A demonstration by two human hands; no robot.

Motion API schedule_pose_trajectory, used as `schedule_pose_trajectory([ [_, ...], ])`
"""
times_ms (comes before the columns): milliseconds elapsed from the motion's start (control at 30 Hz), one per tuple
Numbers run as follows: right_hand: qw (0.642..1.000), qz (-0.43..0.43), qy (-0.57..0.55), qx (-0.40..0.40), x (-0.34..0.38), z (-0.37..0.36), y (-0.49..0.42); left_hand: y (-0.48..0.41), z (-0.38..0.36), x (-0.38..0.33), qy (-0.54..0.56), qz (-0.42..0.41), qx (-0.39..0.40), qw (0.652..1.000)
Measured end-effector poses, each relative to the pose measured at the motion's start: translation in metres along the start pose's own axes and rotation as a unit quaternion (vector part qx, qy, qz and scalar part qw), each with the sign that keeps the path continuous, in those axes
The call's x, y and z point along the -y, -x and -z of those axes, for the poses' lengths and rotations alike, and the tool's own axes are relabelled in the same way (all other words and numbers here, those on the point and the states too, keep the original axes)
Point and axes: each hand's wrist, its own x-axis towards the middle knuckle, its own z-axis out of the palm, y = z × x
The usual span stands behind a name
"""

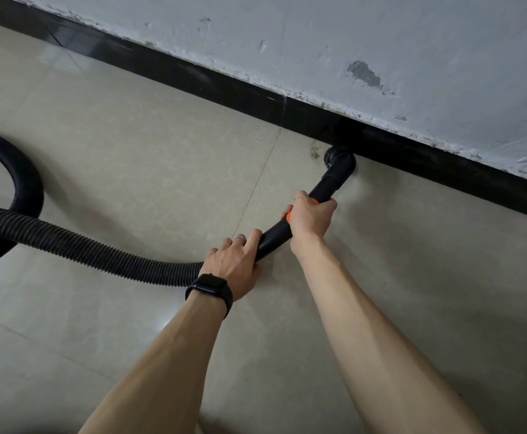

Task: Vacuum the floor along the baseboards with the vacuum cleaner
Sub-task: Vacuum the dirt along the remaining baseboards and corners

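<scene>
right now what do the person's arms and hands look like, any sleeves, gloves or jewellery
The left forearm and right forearm are bare: no sleeves in view, no gloves. The left wrist carries a black rectangular smartwatch on a black band, and the left hand wears a thin silver ring on one finger. The right hand and its wrist wear nothing.

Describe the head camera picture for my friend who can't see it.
Left hand and right hand grip a black vacuum tube, its nozzle at the baseboard below a scuffed grey wall. The ribbed hose loops away left over beige tiles.
</scene>
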Motion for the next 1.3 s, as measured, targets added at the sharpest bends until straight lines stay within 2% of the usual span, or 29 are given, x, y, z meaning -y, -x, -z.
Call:
schedule_pose_trajectory([
  [367,1.0,0.005,0.027,-0.001,0.007,-0.013,-0.006,-0.008,0.005,0.001,0.041,0.021,-0.008,0.999],
  [1000,0.993,0.01,0.109,0.053,0.011,-0.044,0.01,0.001,0.013,0.016,0.116,0.09,-0.012,0.989],
  [1133,0.988,0.016,0.147,0.047,0.012,-0.05,0.009,0.003,0.017,0.015,0.12,0.062,-0.004,0.991],
  [1300,0.988,-0.004,0.15,-0.018,0.005,-0.026,0.01,0.015,0.023,0.011,0.078,0.015,0.02,0.997],
])
